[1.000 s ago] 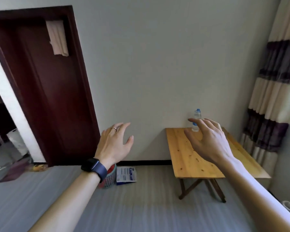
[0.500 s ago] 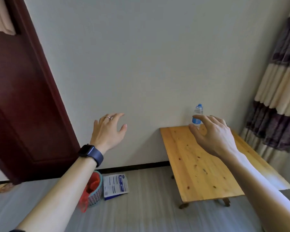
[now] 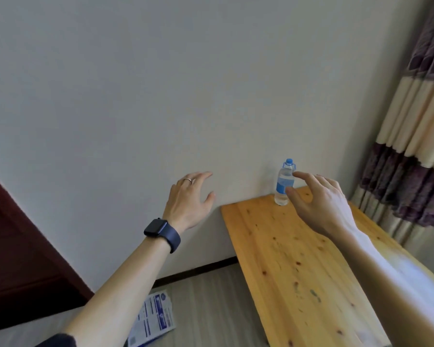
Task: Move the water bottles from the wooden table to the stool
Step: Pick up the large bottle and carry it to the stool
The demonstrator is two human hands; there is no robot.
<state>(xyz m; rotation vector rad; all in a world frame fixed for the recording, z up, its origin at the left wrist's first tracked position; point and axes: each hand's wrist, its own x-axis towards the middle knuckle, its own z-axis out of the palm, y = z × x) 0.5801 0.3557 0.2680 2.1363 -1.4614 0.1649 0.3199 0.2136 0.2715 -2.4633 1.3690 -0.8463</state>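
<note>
**Your right hand (image 3: 321, 204) hovered open just beside the water bottle (image 3: 284, 184) at the far end of the desk (image 3: 298, 271).**

The bottle stood upright by the wall, its long axis vertical and its blue cap on and pointing up. Its body was clear with a blue label, and you could not tell how full it was. Your right hand's fingers were spread and lightly curved, gripping nothing; whether the thumb touched the bottle could not be told. Your left hand (image 3: 188, 199), with a dark watch (image 3: 161, 232) on the wrist, hung in the air left of the desk, fingers relaxed and empty.
</note>
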